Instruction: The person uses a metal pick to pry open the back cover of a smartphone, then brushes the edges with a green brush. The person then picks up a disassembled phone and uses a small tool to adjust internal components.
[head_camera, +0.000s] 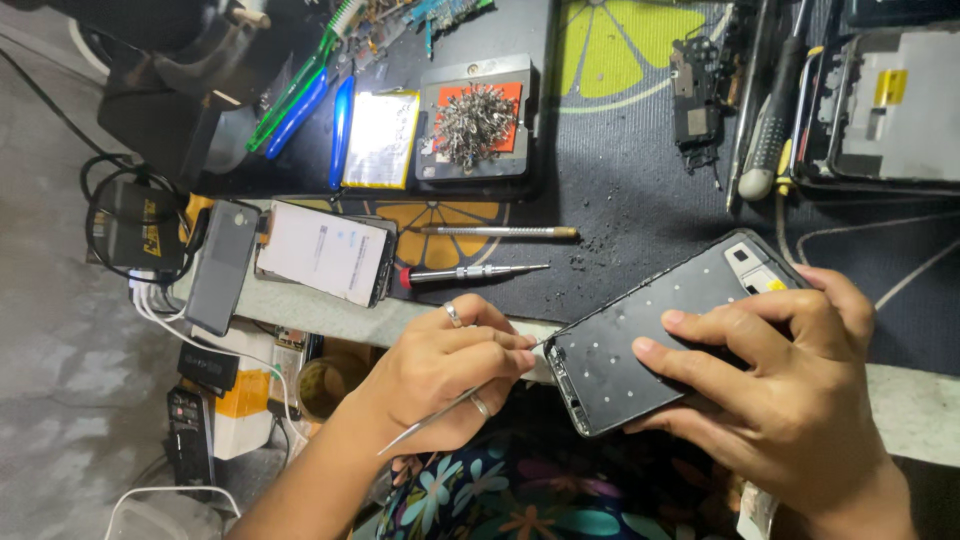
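- Head view, far left: a dark phone (222, 265) and a lit phone (325, 252) lie flat at the bench edge.
- Left hand (450, 375): fingers curled shut around thin metal tweezers (455, 402), tip touching the frame's left edge.
- For a clean result, keep the tip shallow and level at the seam; avoid prying hard.
- Phone frame (650, 330): black, matte, rectangular plate dotted with small holes, tilted over the bench edge.
- Right hand (790, 385): fingers spread flat, pressing the frame steady from above.
- Behind: a red-handled screwdriver (470, 272) on the mat.
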